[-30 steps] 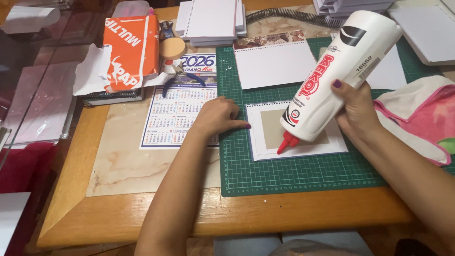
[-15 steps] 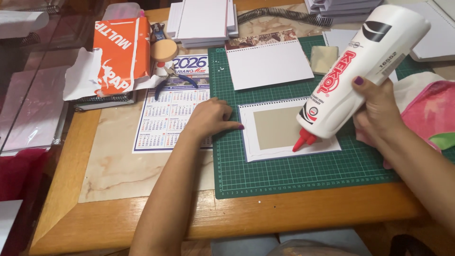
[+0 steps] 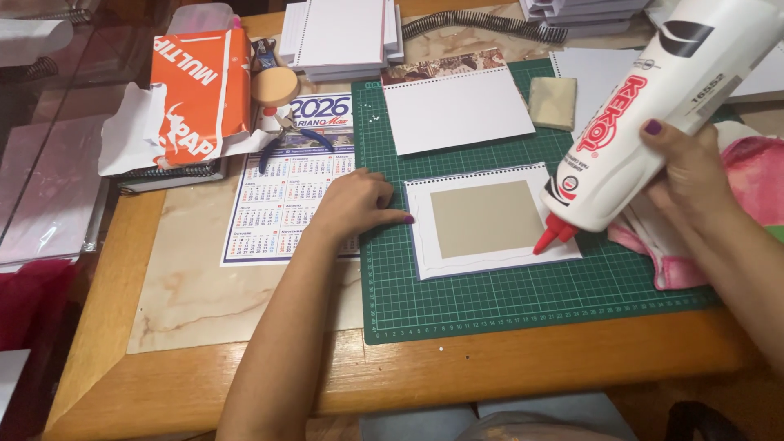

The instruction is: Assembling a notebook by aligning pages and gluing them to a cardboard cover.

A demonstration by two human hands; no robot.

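Gluing is in hand: the glue bottle (image 3: 645,114) is gripped by the right hand (image 3: 694,175), its red tip on the white card (image 3: 490,220), which is pressed flat by the left hand (image 3: 359,204). Next, a steady squeeze along the edge is likely needed.

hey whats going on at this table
A person is gluing at a green cutting mat. The right hand grips a big white glue bottle tilted down, its red nozzle at the right edge of a white card with a tan panel in its middle. A thin glue line runs along the card's bottom border. The left hand rests at the card's left edge. A wall calendar sheet lies to the left.
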